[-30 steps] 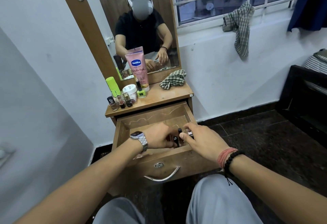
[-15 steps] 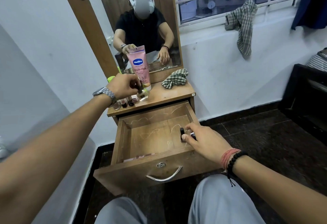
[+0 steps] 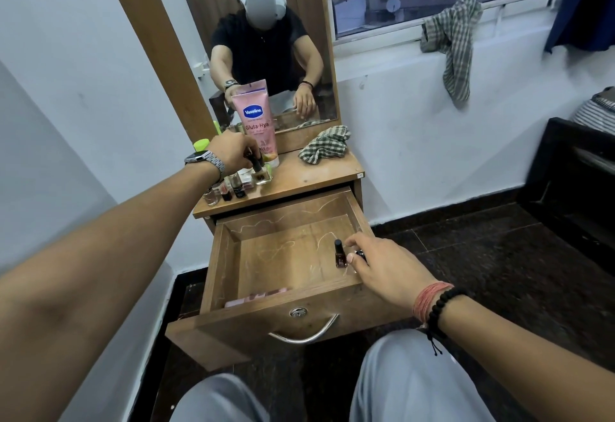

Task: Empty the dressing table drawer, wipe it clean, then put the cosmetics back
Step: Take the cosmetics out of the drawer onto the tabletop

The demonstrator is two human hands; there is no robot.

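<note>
The wooden drawer (image 3: 229, 255) is pulled open below the dressing table top (image 3: 312, 175). My left hand (image 3: 233, 152) reaches over the table top and grips the black cap of a small glass bottle (image 3: 261, 177), which stands beside other small bottles (image 3: 229, 190). My right hand (image 3: 386, 265) is at the drawer's right side. Its thumb and fingers are curled round an upright dark nail polish bottle (image 3: 339, 255), and another small dark item (image 3: 361, 253) shows under the fingers. A pink flat item (image 3: 256, 295) lies against the drawer's front wall.
A pink Vaseline tube (image 3: 258, 122) stands against the mirror (image 3: 266, 38). A checked cloth (image 3: 326, 148) lies on the table's right part. A green-capped container (image 3: 200, 145) is behind my left wrist. Dark furniture (image 3: 579, 182) stands at the right. My knees are just below the drawer front.
My left hand has left the drawer with a small bottle, carried it up to the table top and lowered it among the other bottles. My right hand has stayed at the drawer's right side.
</note>
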